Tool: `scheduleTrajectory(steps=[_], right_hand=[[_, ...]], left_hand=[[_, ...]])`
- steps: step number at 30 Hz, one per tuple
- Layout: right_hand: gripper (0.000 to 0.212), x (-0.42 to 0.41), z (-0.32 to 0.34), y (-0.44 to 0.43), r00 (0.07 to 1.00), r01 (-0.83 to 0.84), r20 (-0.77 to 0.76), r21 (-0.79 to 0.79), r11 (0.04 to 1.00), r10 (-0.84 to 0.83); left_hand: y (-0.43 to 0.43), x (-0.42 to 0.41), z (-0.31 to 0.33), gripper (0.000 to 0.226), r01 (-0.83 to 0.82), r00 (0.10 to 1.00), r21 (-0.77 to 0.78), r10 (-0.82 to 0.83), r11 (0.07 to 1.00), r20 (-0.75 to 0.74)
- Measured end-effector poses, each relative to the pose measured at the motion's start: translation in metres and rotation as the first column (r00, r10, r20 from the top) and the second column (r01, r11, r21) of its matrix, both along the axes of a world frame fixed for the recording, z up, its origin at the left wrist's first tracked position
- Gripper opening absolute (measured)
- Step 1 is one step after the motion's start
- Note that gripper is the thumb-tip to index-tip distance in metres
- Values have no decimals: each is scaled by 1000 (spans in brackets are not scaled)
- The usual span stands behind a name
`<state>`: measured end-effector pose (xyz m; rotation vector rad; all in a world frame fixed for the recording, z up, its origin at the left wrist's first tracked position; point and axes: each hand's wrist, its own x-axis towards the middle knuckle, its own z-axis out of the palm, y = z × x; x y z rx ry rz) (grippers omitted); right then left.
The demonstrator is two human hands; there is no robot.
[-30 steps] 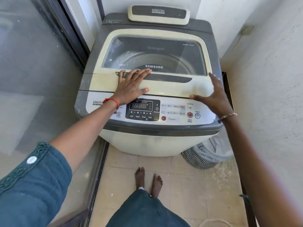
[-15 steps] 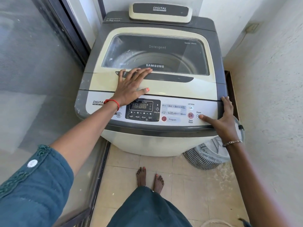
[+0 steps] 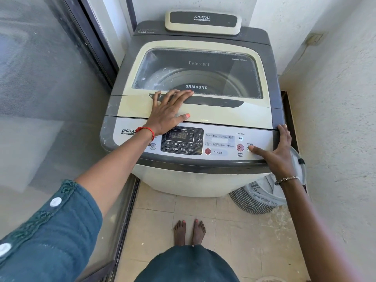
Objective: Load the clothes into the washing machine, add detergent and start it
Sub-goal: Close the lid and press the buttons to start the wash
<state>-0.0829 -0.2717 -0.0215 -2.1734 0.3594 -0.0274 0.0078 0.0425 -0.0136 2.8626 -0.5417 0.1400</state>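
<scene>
Left hand: grip open, palm and straight fingers flat on the closed lid of the washing machine, fingertips at the lid handle. Display sits just right of that wrist; lit or not, cannot tell.

Right hand: grip open, holding nothing, thumb tip on the Power button, fingers laid over the machine's right edge. Laundry basket lies below this hand, on the floor.

Judgement: loading and detergent are likely done, though no clothes can be made out through the glass. Power-on is in hand; program and Start/Pause are left.
</scene>
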Motion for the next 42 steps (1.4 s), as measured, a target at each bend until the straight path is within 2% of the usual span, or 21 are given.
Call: scheduleTrajectory(steps=[19,28,31,33,36,39,42], right_hand=[[99,-5,10,11,1000,-10,-26,-110,994,8],[99,-5,11,12,998,28,-48,-30,999,-29],[92,-7,16,23,992,84,-87,-110,990,-94],[82,-12,19,44,990,117,-48,-205,972,-129],[76,-25,19,90,997,16,72,-221,975,0],[84,-31,16,134,983,-155,70,-167,974,169],[87,-27,9,160,978,-176,89,-122,977,188]], left_hand=[[1,0,4,67,27,998,-7,-27,1000,-52],[4,0,5,64,48,997,-59,-52,997,-63],[5,1,5,61,60,995,-56,-64,997,-73],[6,1,4,58,68,994,-73,-74,995,-75],[6,1,4,58,76,994,-82,-82,994,-73],[7,1,4,59,82,994,-81,-87,993,-71],[7,2,3,59,84,994,-80,-88,993,-57]])
